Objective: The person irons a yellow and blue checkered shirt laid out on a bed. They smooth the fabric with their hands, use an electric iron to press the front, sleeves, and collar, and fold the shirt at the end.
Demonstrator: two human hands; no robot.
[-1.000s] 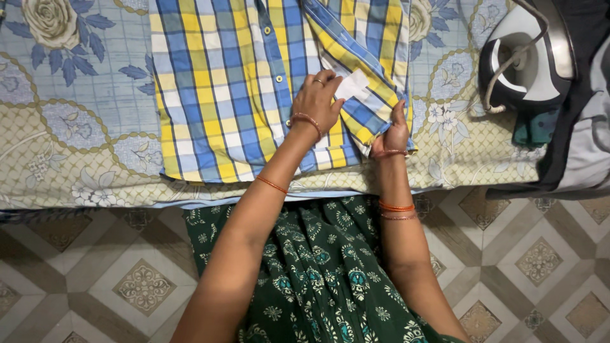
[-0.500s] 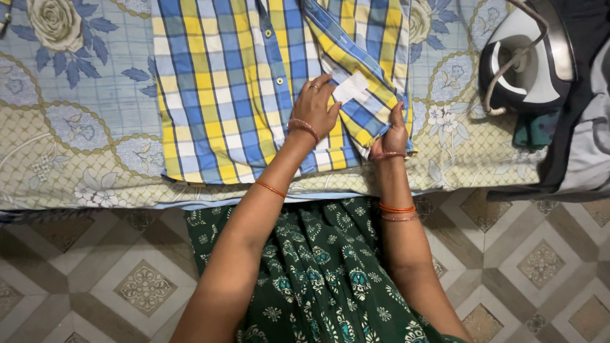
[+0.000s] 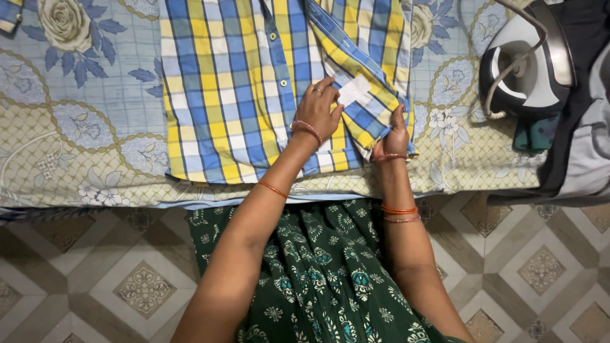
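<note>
Checked shirt (image 3: 241, 82): spread on floral bedsheet (image 3: 76, 127); left hand (image 3: 318, 108) pressed flat on its front, fingers touching white label (image 3: 354, 91); right hand (image 3: 395, 134) pinching folded hem edge; iron (image 3: 527, 60) well apart, right.

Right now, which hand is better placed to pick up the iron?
Probably the right hand: it grips the folded shirt edge on the side nearest the iron, while the left hand presses the shirt's middle, farther away.
</note>
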